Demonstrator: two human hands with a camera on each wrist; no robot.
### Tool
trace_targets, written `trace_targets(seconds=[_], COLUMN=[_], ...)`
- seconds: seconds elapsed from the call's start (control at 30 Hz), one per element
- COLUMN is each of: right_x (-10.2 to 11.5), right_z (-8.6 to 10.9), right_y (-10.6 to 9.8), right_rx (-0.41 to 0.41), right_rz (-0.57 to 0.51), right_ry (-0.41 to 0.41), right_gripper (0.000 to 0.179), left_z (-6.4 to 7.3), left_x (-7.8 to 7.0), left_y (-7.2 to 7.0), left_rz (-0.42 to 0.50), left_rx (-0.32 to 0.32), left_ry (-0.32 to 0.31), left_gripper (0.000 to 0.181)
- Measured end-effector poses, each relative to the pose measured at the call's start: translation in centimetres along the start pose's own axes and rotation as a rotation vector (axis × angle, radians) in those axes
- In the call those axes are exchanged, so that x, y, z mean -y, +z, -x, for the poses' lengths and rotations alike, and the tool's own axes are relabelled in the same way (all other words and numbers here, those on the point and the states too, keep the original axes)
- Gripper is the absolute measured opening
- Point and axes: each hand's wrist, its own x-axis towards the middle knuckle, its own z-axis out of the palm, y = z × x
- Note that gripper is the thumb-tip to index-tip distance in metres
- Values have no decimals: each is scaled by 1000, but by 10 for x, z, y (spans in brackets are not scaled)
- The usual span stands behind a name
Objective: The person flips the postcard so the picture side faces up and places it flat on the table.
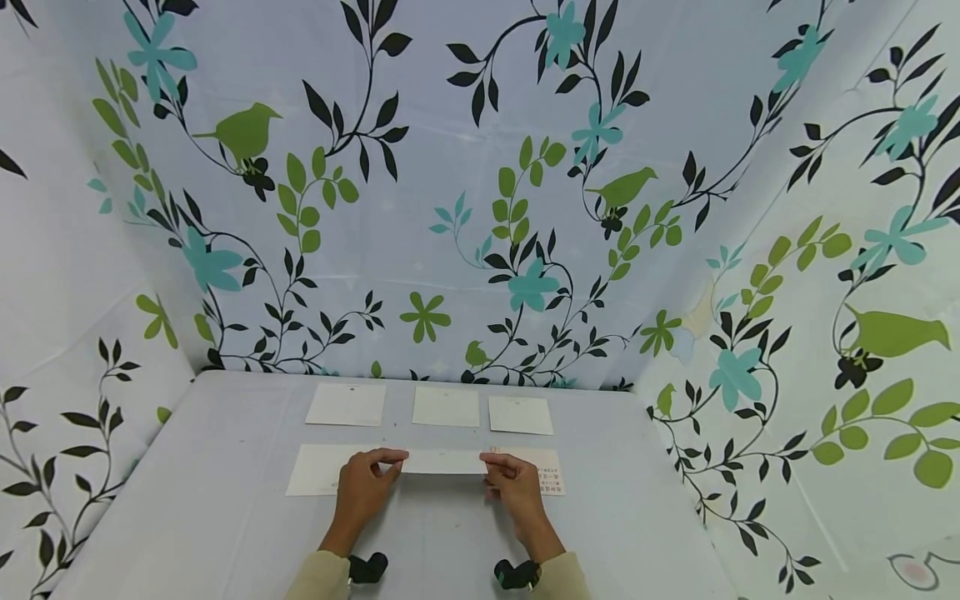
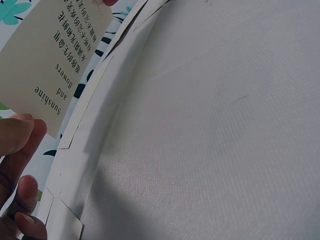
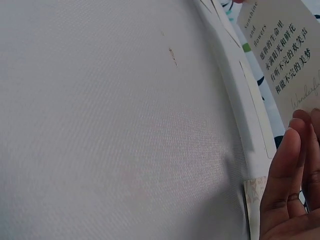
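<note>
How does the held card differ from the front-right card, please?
The held card is raised above the table; the front-right card lies on it. The left hand and right hand pinch the held card; the right hand partly hides the front-right card in the head view. The held card's lettering is dark; the front-right card's looks reddish. Both are pale.

The white table (image 1: 225, 517) bore three pale cards (image 1: 446, 407) near its far edge; nearer lay a left card (image 1: 315, 471) and a printed right card (image 1: 551, 477).
</note>
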Motion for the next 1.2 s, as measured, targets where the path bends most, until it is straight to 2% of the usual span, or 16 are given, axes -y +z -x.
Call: trace_targets(seconds=[0.27,0.43,0.63,0.9,1.2], right_x=[0,1,2,3,2], right_z=[0,1,1,1,2], right_y=[1,3,5,8,10], right_rx=[10,17,-21,-73,-80], right_rz=[-20,-34,-18,18,25], right_ry=[-11,-22,-17,-2,-4], right_gripper=[25,31,25,21,22], left_z=[1,0,-1,1,0], left_x=[0,-1,-1,-2,1], left_y=[1,0,-1,0,0], left_rz=[-3,-1,8,8,20], left_rx=[-30,-20,-7,-21,-21], left_ry=[18,5,-11,-7,-10], left_gripper=[12,9,8,7,8])
